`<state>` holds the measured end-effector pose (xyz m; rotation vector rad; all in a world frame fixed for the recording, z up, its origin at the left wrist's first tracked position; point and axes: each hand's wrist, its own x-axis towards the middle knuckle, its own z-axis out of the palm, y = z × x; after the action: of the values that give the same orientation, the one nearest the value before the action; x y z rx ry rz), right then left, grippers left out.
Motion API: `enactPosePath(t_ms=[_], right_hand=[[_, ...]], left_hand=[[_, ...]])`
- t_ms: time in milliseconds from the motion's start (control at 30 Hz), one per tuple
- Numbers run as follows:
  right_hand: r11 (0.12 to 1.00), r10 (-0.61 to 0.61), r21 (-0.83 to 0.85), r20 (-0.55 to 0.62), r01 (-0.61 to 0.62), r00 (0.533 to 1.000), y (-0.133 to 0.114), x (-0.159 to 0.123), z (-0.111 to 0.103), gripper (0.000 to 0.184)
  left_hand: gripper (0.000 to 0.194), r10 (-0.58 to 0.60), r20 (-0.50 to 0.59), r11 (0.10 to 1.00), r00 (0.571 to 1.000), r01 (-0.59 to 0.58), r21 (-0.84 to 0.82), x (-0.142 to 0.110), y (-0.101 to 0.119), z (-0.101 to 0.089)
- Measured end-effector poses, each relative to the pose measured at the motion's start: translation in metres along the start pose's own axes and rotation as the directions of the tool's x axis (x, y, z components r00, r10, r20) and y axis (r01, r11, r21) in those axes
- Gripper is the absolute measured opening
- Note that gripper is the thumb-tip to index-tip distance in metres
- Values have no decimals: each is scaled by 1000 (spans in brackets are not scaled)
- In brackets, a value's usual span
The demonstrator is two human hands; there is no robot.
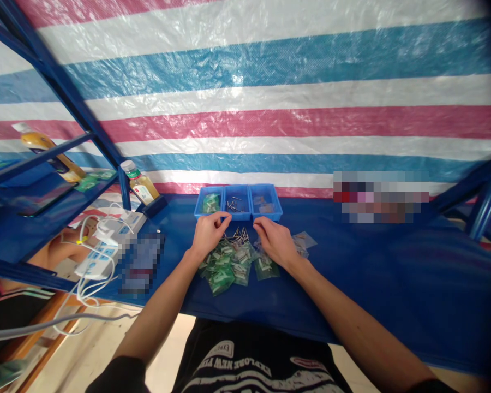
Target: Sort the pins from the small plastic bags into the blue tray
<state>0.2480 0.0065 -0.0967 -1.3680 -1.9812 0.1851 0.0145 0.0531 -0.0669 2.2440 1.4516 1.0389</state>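
My left hand (209,233) is closed, thumb and forefinger pinched just in front of the blue three-part tray (236,218). Opposite it, my right hand (277,240) is curled with its fingertips together. Anything in either pinch is too small to make out. Between and below my hands lie loose metal pins or screws (240,236). A heap of small green-tinted plastic bags (221,273) with metal pieces inside spreads in front of them. Clear bags (305,240) lie beside my right wrist. The tray's left compartment has green bags (211,203), the middle loose metal pieces (235,205), the right clear bags (264,205).
Left on the blue table (372,284) are a white power strip (100,254) with tangled cables, a pixelated flat object (142,263) and a juice bottle (139,184). Blue metal posts (123,188) flank the table. Striped sheeting (245,125) hangs behind. Another person sits at far left.
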Motion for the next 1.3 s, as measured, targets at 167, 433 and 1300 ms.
enactPosePath(t_ms=[167, 433, 1300], right_hand=[[998, -61, -28, 7, 61, 998, 4, 1, 3, 21], [970, -210, -88, 156, 225, 965, 13, 11, -18, 18], [991, -128, -2, 328, 136, 936, 45, 13, -34, 26]], left_hand=[[34, 48, 52, 999, 997, -49, 21, 1, -1, -6], [27, 159, 272, 981, 949, -183, 63, -3, 4, 2], [27, 192, 333, 971, 923, -227, 71, -3, 9, -2]])
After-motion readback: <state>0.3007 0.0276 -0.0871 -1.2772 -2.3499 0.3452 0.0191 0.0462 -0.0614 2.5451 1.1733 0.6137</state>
